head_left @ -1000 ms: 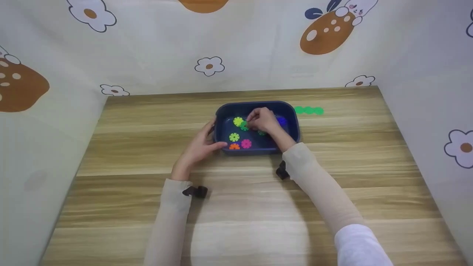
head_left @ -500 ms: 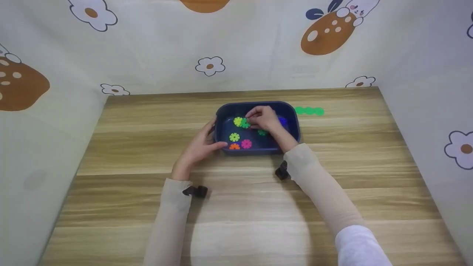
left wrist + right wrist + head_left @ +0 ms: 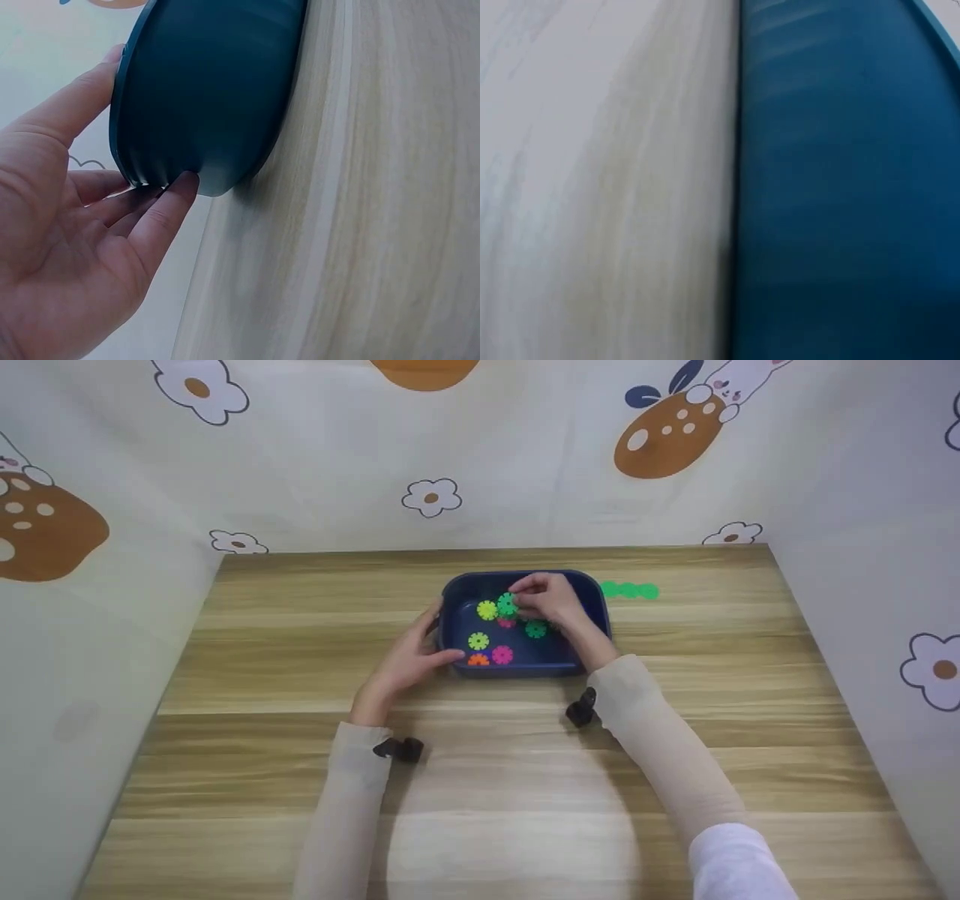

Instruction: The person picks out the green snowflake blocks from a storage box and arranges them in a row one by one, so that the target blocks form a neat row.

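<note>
A dark blue tray point(image 3: 525, 670) stands on the table. My left hand point(image 3: 405, 660) grips its left end, thumb on the rim; in the left wrist view the hand point(image 3: 82, 232) has its fingertips against the tray wall point(image 3: 210, 90). Over the tray, my right hand point(image 3: 551, 598) pinches a green flower disc point(image 3: 507, 604) between thumb and fingers. Inside lie a yellow disc point(image 3: 487, 610), a yellow-green one point(image 3: 478, 641), a pink one point(image 3: 502, 655), an orange one point(image 3: 478, 659) and a darker green one point(image 3: 535, 628). The right wrist view shows only the tray's outer wall point(image 3: 847, 180) and table.
A row of joined green discs point(image 3: 630, 590) lies on the wooden table point(image 3: 495, 780) just right of the tray. Patterned cloth point(image 3: 525, 457) stands behind the table and at both sides.
My right hand has lifted the green disc and moved slightly right with it, uncovering part of a pink disc beneath. My left hand keeps its place on the tray.
</note>
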Tool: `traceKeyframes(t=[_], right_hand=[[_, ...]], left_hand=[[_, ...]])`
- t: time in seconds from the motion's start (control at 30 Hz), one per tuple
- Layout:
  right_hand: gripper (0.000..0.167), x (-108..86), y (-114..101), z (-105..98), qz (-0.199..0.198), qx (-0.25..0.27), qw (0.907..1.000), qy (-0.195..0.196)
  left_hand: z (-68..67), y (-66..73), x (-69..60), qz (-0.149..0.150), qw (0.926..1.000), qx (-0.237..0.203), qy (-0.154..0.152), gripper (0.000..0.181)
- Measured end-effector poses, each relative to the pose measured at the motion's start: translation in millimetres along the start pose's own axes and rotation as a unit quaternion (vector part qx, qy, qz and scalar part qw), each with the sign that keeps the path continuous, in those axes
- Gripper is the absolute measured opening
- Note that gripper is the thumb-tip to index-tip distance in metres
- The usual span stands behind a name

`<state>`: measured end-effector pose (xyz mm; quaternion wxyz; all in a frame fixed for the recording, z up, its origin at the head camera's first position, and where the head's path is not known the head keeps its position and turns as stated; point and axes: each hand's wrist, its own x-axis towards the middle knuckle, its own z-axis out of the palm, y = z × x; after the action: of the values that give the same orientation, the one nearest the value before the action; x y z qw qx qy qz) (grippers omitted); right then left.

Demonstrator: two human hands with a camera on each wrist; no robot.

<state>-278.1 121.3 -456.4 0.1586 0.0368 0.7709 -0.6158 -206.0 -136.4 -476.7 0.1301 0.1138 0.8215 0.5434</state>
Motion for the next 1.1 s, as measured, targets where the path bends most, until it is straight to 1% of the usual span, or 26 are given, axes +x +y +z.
traceKeyframes(t=[0.17,0.3,0.5,0.63,0.83,0.97,1.1], right_hand=[[0.022,-1.4,-3.3,-10.7,0.006,0.008,0.9999,0.003],[0.025,-3.2,-6.6,-21.8,0.008,0.018,0.9998,0.001],[0.027,-5.8,-13.4,-38.2,-0.005,0.057,0.9983,0.004],[0.027,-7.9,-18.0,-48.8,-0.008,0.077,0.9970,0.008],[0.027,-12.6,-22.8,-65.0,-0.018,0.087,0.9960,0.016],[0.031,-14.4,-23.4,-75.3,-0.022,0.083,0.9959,0.025],[0.029,-15.4,-22.6,-87.3,-0.027,0.083,0.9955,0.035]], left_hand=[[-0.5,1.4,-0.6,0.003,0.9999,0.010,0.001,0.095],[-0.3,2.2,-0.9,0.003,0.9999,0.010,0.000,0.094],[-0.4,2.2,-1.5,0.005,1.0000,0.000,-0.001,0.094],[-0.4,2.0,-1.3,0.005,1.0000,0.004,0.000,0.094],[0.1,1.5,-1.8,-0.005,0.9998,0.020,0.000,0.095],[0.1,0.8,-2.4,-0.002,0.9999,0.013,-0.002,0.095],[-0.1,0.6,-2.2,-0.008,0.9999,0.010,0.001,0.095]])
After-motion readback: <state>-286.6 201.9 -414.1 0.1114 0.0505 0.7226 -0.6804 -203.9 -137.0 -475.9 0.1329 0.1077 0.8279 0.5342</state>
